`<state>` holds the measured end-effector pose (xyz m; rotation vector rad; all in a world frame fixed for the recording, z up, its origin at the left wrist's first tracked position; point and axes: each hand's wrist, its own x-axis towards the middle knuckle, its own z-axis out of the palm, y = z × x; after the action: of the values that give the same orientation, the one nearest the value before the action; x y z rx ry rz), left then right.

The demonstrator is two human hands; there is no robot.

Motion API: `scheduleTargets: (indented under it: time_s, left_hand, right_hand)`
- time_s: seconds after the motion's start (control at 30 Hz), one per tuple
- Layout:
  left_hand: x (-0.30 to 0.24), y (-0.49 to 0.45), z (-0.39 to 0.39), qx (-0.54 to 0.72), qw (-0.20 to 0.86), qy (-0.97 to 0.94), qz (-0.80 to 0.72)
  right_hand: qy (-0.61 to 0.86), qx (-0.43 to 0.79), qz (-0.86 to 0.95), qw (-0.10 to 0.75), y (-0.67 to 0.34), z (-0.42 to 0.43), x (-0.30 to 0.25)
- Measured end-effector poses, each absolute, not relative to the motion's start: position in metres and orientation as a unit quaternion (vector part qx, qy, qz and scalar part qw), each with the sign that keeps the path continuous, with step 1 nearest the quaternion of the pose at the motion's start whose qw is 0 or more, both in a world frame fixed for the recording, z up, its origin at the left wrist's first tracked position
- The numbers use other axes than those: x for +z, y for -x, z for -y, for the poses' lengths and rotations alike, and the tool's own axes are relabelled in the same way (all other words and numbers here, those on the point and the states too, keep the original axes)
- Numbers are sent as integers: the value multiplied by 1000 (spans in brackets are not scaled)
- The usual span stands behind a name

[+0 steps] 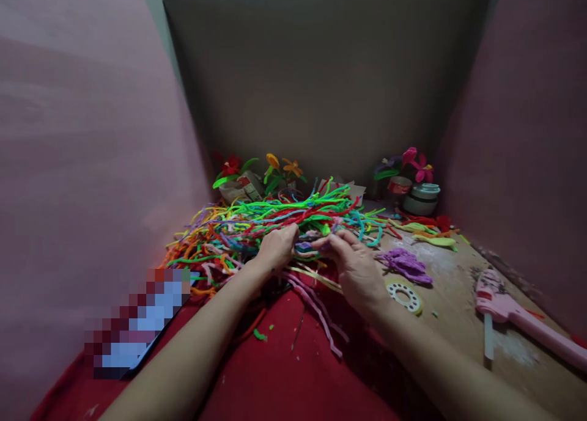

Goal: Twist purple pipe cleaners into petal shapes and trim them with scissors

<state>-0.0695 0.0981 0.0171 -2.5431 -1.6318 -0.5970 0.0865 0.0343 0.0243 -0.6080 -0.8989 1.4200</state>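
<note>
A big heap of multicoloured pipe cleaners (293, 212) spreads in front of me, green, red, orange, purple and more. My left hand (279, 247) is closed at the heap's near side, its fingertips turned away, so what it grips is hidden. Beside it, my right hand (360, 271) pinches a light purple pipe cleaner (338, 225) between thumb and fingers. Between the hands lie purple and pale strands. Pink pipe cleaners (316, 311) hang loose below, over the red cloth (275, 372).
At right are a purple bundle (408, 265), a white tape roll (404, 297) and a pink glue gun (499, 302) with a glue stick. Potted pipe-cleaner flowers (232, 165) and a lidded jar (422, 199) stand at the back. A blurred-out phone (151, 323) lies left. Walls rise on three sides.
</note>
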Motion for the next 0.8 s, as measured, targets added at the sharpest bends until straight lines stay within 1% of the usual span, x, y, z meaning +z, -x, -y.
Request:
scheduleTargets:
  time_s: [0.07,0.17,0.23,0.33,0.4,0.47,0.57,0.63,0.8]
  left_hand:
    - [14,75,-104,-197,30,825,529]
    - [10,78,-108,-214,24,823,525]
    - [12,77,-107,-228,23,824,518]
    - [17,74,-101,-235,34,834,498]
    - [20,71,-95,-218,47,845,486]
    - [20,67,-91,-188,61,852,485]
    - [18,62,-87,-139,84,851,500]
    - [17,58,-87,-112,95,846,512]
    - [19,53,-89,-69,94,841,527]
  right_hand:
    - [220,621,379,650,-103,-19,49]
    - [164,675,361,623,-132,1,82]
    - [145,702,348,604,-143,5,89]
    - [172,752,332,543,-140,-5,71]
    - [218,757,350,508,-128,-17,49]
    - [267,760,387,449,-115,-29,28]
    - [337,689,421,484,-101,-44,9]
    - [372,658,438,488,-96,-50,4]
    - [425,623,433,494,-93,-57,0]
